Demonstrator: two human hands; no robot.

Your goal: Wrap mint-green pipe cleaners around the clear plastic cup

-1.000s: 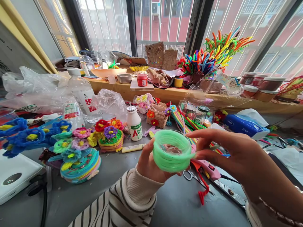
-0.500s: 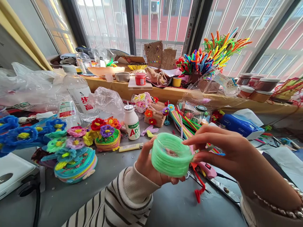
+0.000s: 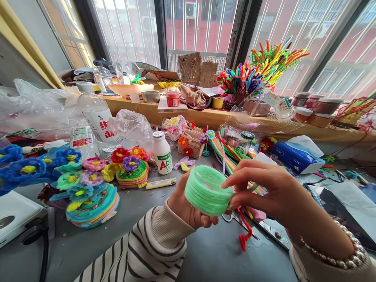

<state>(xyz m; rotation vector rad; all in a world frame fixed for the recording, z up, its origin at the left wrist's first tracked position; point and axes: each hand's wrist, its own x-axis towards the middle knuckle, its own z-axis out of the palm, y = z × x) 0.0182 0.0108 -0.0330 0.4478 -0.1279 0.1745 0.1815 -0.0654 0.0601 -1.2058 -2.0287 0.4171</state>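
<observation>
A small clear cup wound round with light green pipe cleaner (image 3: pixel 205 190) is held above the grey table (image 3: pixel 141 219). My left hand (image 3: pixel 188 205), in a striped sleeve, cups it from the left and underneath. My right hand (image 3: pixel 264 188) presses thumb and fingers against the coil's right side, where the green wire ends. A bead bracelet (image 3: pixel 337 256) sits on my right wrist. Under the hands lie a red pipe cleaner (image 3: pixel 243 235), scissors (image 3: pixel 235 219) and a pink glue gun (image 3: pixel 258 213), partly hidden.
Pipe-cleaner flowers and coiled coasters (image 3: pixel 88 188) lie at the left. A small white bottle (image 3: pixel 162 156), a lighter (image 3: pixel 161 182), a little basket (image 3: pixel 189 143) and loose pipe cleaners (image 3: pixel 229 152) stand beyond. A wooden sill (image 3: pixel 205 113) holds jars and bunches of pipe cleaners (image 3: pixel 258 70). A tissue pack (image 3: pixel 296 156) is at right.
Both hands and the green-wrapped cup have drifted slightly left and down. My right fingers have closed in tighter on the coil's right side.
</observation>
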